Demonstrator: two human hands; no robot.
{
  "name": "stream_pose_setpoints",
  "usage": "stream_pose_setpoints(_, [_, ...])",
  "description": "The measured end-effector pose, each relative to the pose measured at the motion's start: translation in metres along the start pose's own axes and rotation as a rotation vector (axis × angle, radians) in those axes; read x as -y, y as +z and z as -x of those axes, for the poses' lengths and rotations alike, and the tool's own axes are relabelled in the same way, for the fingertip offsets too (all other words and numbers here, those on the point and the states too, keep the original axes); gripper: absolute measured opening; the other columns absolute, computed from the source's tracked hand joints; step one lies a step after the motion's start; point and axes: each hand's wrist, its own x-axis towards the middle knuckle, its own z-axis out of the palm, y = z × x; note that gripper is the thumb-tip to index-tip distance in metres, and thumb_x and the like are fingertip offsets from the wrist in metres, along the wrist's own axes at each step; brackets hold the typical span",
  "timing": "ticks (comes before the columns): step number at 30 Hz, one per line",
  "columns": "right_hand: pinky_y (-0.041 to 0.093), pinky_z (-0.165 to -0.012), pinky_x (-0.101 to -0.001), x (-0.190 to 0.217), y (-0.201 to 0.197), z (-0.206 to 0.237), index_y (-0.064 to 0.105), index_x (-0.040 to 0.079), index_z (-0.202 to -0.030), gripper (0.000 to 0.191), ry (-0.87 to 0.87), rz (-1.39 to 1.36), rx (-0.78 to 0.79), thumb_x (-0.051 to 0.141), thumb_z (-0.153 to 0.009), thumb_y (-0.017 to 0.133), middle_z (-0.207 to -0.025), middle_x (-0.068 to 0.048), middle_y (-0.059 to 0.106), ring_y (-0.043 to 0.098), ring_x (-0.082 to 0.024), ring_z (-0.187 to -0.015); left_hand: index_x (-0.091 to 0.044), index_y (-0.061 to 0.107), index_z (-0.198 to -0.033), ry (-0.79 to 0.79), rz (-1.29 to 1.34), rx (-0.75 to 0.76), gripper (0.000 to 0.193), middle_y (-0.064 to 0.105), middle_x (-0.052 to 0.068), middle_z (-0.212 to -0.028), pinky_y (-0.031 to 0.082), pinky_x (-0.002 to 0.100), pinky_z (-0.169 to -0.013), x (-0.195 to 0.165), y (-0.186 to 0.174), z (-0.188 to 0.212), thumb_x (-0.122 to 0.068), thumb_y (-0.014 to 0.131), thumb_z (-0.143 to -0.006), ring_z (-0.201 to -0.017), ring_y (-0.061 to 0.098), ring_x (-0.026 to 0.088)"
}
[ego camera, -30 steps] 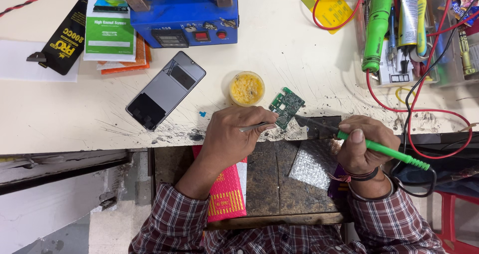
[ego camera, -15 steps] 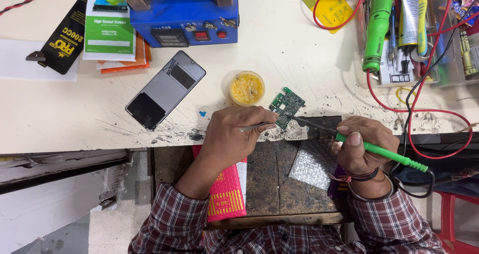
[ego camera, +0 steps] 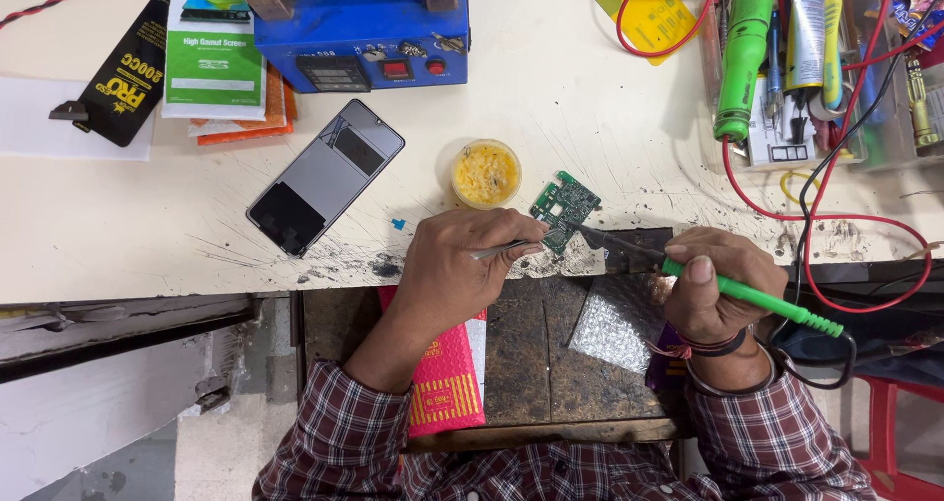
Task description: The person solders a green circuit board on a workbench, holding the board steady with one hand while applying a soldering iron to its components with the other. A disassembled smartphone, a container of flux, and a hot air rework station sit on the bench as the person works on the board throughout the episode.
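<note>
The small green circuit board [ego camera: 564, 206] lies at the near edge of the white bench [ego camera: 610, 117], just right of the yellow paste pot [ego camera: 485, 174]. The left hand [ego camera: 460, 265] is curled tight, pinching metal tweezers [ego camera: 506, 250] w/ the tips at the board's near side. The right hand [ego camera: 716, 283] is wrapped round a green soldering iron [ego camera: 757, 299], its dark tip touching the board. Looks like mid-job: iron on the board, work not done. A phone [ego camera: 324, 176] lies far left, apart, not put back together.
</note>
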Motion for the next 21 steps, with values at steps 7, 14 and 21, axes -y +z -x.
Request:
stream_pose_setpoints(7, [0.057,-0.063,-0.0317,0.0002,0.0015,0.0021,0.06,-0.003,-0.096,0.033,0.027,-0.039,-0.038,0.025,-0.114,0.058,-0.079,-0.017,0.067,0.069,-0.023,-0.069,-0.014,0.07,-0.107,0.005,-0.007,-0.003,0.017,0.079,0.001,-0.099,0.064,0.033,-0.077,0.0001,0.0001,0.0003,-0.008,0.076,-0.092,-0.092,0.079,0.017])
stream_pose_setpoints(14, [0.057,-0.064,-0.0326,-0.0027,0.0027,0.0037,0.061,-0.003,-0.094,0.034,0.008,-0.034,-0.071,0.025,-0.114,0.059,-0.079,-0.016,0.066,0.07,-0.024,-0.07,-0.013,0.069,-0.107,0.006,-0.011,0.004,0.018,0.079,0.001,-0.099,0.063,0.034,-0.078,-0.0005,-0.0014,0.0001,-0.007,0.076,-0.092,-0.092,0.079,0.018])
stream_pose_setpoints(21, [0.057,-0.063,-0.0313,-0.0015,0.0004,0.0036,0.06,-0.002,-0.092,0.035,-0.003,-0.026,-0.019,0.027,-0.112,0.059,-0.075,-0.015,0.066,0.07,-0.024,-0.07,-0.013,0.068,-0.106,0.005,-0.012,0.002,0.016,0.079,0.0,-0.098,0.063,0.034,-0.077,-0.0003,-0.0009,0.0003,-0.009,0.076,-0.093,-0.092,0.079,0.017])
